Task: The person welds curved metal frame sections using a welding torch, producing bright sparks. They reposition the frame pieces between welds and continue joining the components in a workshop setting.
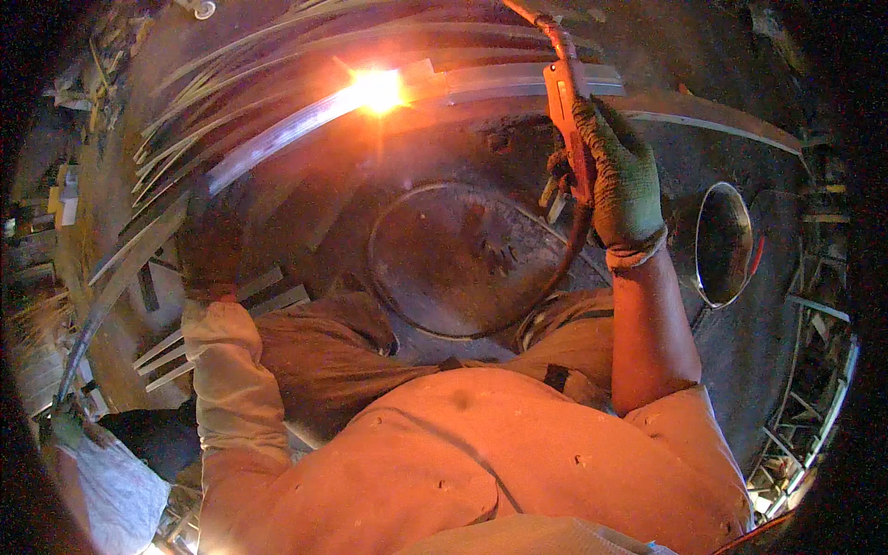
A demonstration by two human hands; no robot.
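Observation:
My right hand (625,176), in a greenish knit glove, is wrapped round the orange handle of a welding torch (566,120). Its curved neck runs up past the top edge and its cable hangs below the hand. A dark-gloved hand, my left hand (211,245), lies over a long curved metal strip (277,139) at the left. Deep shadow hides its fingers. From there the strip bends up to a blinding orange-white glow, which stands apart from my right hand. Beyond the glow, a metal band (518,81) continues right, behind the torch.
Before my bent legs is a large round disc (462,259); at right stands a metal ring (723,245). Several thin strips (199,111) fan out behind the glow. At lower left, another person's gloved hand (69,430) is at the strip's lower end. A metal lattice (814,407) edges the right.

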